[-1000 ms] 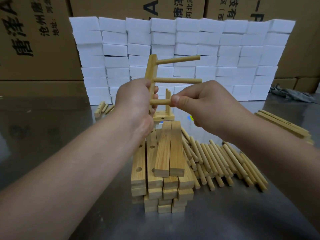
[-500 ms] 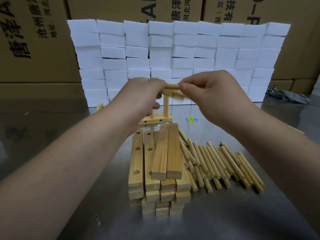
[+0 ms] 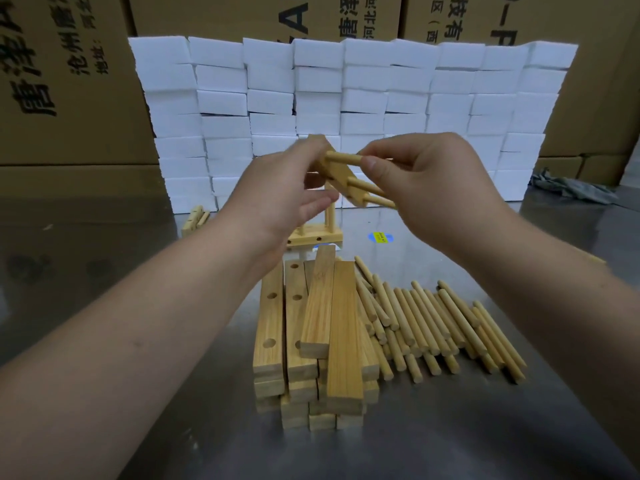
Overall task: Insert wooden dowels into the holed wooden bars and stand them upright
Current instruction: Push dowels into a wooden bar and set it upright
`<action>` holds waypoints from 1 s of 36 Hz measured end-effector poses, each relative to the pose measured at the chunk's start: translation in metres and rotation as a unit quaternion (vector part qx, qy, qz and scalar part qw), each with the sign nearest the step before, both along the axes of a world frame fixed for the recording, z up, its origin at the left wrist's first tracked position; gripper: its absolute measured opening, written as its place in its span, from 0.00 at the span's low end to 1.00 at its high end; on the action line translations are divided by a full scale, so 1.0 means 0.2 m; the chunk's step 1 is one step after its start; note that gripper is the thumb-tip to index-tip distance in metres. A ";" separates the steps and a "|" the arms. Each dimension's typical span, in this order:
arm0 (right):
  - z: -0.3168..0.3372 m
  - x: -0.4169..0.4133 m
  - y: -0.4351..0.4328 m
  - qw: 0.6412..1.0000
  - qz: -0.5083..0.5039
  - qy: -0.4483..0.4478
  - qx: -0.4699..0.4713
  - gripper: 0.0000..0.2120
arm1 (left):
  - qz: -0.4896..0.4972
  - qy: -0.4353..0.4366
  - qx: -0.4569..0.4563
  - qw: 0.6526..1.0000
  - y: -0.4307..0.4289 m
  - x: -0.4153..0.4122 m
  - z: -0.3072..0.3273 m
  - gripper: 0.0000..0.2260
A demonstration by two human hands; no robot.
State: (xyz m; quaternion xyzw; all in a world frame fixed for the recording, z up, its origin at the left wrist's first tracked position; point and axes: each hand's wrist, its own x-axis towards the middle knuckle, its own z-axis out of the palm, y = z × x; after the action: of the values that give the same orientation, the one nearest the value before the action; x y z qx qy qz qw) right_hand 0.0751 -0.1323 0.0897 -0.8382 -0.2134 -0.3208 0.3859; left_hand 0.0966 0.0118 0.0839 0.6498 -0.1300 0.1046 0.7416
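Observation:
A holed wooden bar (image 3: 337, 176) with three dowels stuck in it hangs tilted in the air between my hands. My left hand (image 3: 280, 199) grips the bar from the left. My right hand (image 3: 419, 178) pinches the top dowel (image 3: 343, 157) between thumb and fingers; the two lower dowels run under its palm. Behind, a finished bar with upright dowels (image 3: 317, 235) stands on the metal table. A stack of holed bars (image 3: 311, 330) lies in front of me, with a row of loose dowels (image 3: 440, 323) to its right.
A wall of white foam blocks (image 3: 346, 109) rises behind the work, backed by cardboard boxes (image 3: 65, 81). A few wooden pieces (image 3: 195, 218) lie at the far left by the foam. A grey rag (image 3: 571, 188) lies at the far right.
The bar with its dowels was upright a second ago; both hands have lowered and tilted it, and it now slants with the dowels pointing to the right and down.

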 end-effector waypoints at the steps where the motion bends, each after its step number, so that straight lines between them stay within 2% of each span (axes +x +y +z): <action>1: 0.00 0.00 0.00 1.000 0.003 -0.001 -0.008 0.10 | -0.002 0.021 -0.041 0.999 0.00 0.00 0.01 0.11; 3: -0.01 0.00 0.00 0.999 0.007 -0.006 -0.035 0.09 | 0.017 0.049 -0.096 0.994 0.00 0.01 0.02 0.14; 6: -0.02 -0.01 0.00 0.995 -0.014 -0.030 -0.093 0.08 | 0.026 0.064 -0.137 0.988 -0.01 0.00 0.03 0.09; 10: -0.02 -0.01 0.01 0.975 -0.058 -0.077 -0.200 0.10 | -0.002 0.093 -0.195 0.976 -0.02 -0.02 0.03 0.06; 13: -0.01 -0.02 0.00 0.966 -0.073 -0.115 -0.221 0.11 | -0.045 0.103 -0.228 0.967 -0.01 -0.03 0.04 0.05; 18: 0.01 -0.02 -0.01 0.964 -0.053 -0.119 -0.232 0.10 | -0.040 0.093 -0.134 0.986 0.01 -0.03 0.04 0.11; 21: -0.01 -0.02 0.00 0.960 -0.045 -0.111 -0.251 0.12 | -0.002 0.080 -0.117 0.990 -0.01 -0.03 0.03 0.11; 26: -0.03 -0.03 0.03 0.976 -0.037 -0.084 -0.197 0.12 | 0.031 0.057 -0.110 0.992 -0.03 -0.03 0.02 0.07; 30: -0.06 -0.03 0.04 0.997 0.014 -0.003 -0.070 0.09 | 0.033 0.028 -0.094 0.995 -0.03 -0.03 0.02 0.08; 33: -0.06 -0.02 0.05 0.999 0.027 0.017 -0.019 0.14 | 0.019 0.016 -0.074 0.997 -0.04 -0.04 0.01 0.09; 36: -0.04 -0.03 0.05 0.999 0.029 0.031 0.004 0.16 | 0.012 -0.004 -0.036 0.999 -0.05 -0.04 0.00 0.11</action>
State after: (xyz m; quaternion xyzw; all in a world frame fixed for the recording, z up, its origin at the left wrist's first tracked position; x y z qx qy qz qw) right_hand 0.0686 -0.1215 0.0812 -0.8396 -0.2244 -0.2839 0.4052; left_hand 0.0878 0.0024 0.0832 0.6236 -0.1212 0.1212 0.7627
